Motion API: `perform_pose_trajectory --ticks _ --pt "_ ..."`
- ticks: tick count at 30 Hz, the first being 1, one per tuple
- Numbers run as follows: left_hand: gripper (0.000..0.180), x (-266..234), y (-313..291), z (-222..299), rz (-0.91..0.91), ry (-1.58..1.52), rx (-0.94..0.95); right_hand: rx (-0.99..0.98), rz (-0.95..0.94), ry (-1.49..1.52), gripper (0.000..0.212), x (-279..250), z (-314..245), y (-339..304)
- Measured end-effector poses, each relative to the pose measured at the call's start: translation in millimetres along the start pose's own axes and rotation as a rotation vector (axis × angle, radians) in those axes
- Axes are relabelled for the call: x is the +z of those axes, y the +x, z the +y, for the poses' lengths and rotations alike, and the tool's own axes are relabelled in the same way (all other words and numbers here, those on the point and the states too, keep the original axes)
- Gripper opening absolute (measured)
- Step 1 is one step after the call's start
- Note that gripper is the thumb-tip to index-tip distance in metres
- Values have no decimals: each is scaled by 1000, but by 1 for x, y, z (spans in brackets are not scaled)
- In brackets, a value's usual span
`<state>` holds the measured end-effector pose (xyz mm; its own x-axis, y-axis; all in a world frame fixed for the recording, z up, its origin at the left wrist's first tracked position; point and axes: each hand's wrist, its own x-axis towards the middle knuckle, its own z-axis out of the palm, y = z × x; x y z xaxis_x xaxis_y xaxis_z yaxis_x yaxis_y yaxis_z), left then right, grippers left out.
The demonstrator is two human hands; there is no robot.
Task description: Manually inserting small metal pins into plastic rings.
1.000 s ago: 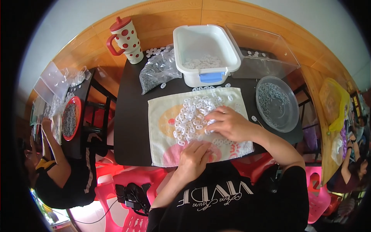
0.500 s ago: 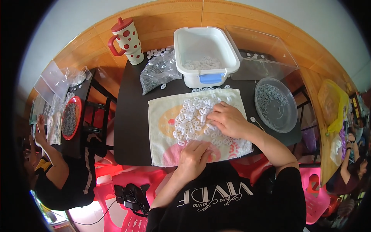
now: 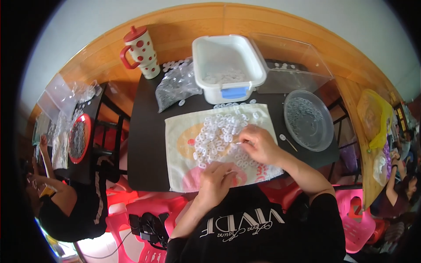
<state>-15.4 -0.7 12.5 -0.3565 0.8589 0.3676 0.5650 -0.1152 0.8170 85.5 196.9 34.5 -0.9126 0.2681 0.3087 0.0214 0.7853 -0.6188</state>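
Observation:
A pile of small white oval plastic pieces with holes [image 3: 215, 136] lies on a cream towel [image 3: 175, 144] with orange and pink patterns. My right hand [image 3: 258, 143] is at the pile's right side, thumb and fingertips pinched on a white plastic piece [image 3: 239, 143]. My left hand [image 3: 215, 180] rests over the towel's near edge, below the pile. Its fingers are curled together, and what they hold, if anything, is too small to make out.
Behind the towel stands a white bin [image 3: 230, 85] holding more white pieces. A clear bag of small grey parts [image 3: 175, 87] and a spotted tumbler [image 3: 147, 57] are left of it. At right are a round clear dish [image 3: 309, 120] and a thin stick [image 3: 291, 143]. Another person [image 3: 70, 197] sits left.
My right hand has drawn back slightly from the pile and now pinches a white piece. My left fingers have curled closer together. The whole view has shifted a little.

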Motion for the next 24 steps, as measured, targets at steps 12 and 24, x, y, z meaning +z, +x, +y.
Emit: perform_pose_trajectory --ticks 12,24 --pt "10 11 6 -7 244 -825 -188 -16 204 557 13 6 -48 -35" --pt "4 14 2 -3 313 -751 -306 531 309 -495 15 -167 103 -130"
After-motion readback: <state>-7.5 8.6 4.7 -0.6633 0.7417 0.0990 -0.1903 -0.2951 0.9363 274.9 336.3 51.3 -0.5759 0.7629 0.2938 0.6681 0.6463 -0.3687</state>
